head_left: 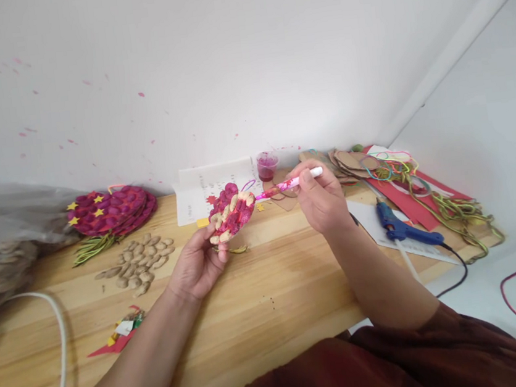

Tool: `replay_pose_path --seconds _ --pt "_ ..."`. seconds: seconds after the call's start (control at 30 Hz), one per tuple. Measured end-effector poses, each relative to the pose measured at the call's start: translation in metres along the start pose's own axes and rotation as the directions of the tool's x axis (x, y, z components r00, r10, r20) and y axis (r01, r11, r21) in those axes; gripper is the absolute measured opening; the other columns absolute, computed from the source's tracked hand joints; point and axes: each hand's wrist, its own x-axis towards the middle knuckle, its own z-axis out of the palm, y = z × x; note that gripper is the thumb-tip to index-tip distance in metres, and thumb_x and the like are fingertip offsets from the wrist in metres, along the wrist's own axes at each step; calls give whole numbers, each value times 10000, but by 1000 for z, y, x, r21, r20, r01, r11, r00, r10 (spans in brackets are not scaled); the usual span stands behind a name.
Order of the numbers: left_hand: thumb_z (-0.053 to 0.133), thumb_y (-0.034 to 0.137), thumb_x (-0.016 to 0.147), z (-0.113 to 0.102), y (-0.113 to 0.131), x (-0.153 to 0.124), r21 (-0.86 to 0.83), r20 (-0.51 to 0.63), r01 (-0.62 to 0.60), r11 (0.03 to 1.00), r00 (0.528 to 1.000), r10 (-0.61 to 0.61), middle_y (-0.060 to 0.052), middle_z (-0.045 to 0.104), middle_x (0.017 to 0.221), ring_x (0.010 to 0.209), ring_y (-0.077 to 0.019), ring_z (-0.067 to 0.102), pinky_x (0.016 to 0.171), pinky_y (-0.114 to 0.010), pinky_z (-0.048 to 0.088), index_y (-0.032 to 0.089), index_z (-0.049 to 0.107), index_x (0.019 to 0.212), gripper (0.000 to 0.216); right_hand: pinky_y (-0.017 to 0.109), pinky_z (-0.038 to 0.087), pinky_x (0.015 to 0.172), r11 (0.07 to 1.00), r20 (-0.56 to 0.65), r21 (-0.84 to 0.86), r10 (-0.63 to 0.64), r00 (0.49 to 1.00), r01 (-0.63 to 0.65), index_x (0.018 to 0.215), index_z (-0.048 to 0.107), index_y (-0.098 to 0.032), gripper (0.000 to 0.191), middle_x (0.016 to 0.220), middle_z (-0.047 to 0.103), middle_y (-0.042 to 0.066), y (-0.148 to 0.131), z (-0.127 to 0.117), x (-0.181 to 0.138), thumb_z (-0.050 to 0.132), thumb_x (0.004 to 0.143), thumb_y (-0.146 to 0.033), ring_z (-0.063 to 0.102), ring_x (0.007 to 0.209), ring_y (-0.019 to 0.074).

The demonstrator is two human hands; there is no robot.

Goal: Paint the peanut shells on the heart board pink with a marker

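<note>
Roughly half finished is how the shell ornament (231, 215) looks: most of its overlapping nut shells are already coated in deep pink, while several along the lower and right edges are bare tan. It is a small rounded piece, bumpy with shells, held up just above the wooden table (261, 305) near the middle of the view. The left hand (197, 267) grips it from below, fingers curled around its lower edge, with a few green strands hanging under it. The right hand (322, 202) pinches a paintbrush (289, 183) between thumb and fingertips; the handle is white and smeared with pink, and its tip sits at the ornament's upper right edge, touching or all but touching the shells.

Behind the brush stands a small clear cup of pink paint (266, 166), beside a sheet of white paper (213, 189) propped against the wall. To the left lies a stack of finished ornaments (111, 211), fully pink, dotted with yellow stars and trailing green fringe. Near it, a loose pile of unpainted shells (138, 266) rests on the wood, pale and ridged. Scraps of red paper (116, 337) lie closer to the table's front edge. To the right are cardboard cutouts (348, 163), tangled coloured strings (445, 203), and a blue glue gun (404, 226) with its black cord. Pink flecks spatter the white wall.
</note>
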Motion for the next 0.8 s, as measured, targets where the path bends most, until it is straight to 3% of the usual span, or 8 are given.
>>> replay_pose_path --seconds 0.13,0.3,0.63,0.8 --pt "649 111 812 1 0 -1 -5 1 -6 1000 1000 6 26 586 587 419 -64 533 390 -132 501 174 611 843 81 283 485 643 1000 -33 -15 -1 999 0 849 650 -254 337 788 590 -8 1 0 0 717 866 -584 529 694 129" --pt "673 122 795 1 0 -2 24 2 -10 1000 1000 10 36 562 578 419 -60 524 390 -116 490 197 595 843 119 294 504 661 1000 30 -14 -12 999 12 885 637 -259 309 789 592 -7 0 1 -1 674 908 -564 553 703 136" --pt "633 110 810 1 0 -2 1 3 0 1000 1000 0 27 566 569 414 -66 522 381 -134 488 171 607 839 72 286 508 652 1000 35 17 -10 999 9 889 645 -256 283 775 597 -10 0 1 -2 677 918 -535 561 696 130" --pt "620 110 829 3 0 -4 -4 -13 2 1000 1000 -2 24 569 568 414 -65 527 374 -129 485 169 607 830 60 283 484 633 1000 -11 6 0 1000 0 863 637 -253 312 768 581 -13 -1 1 -2 696 894 -558 522 679 128"
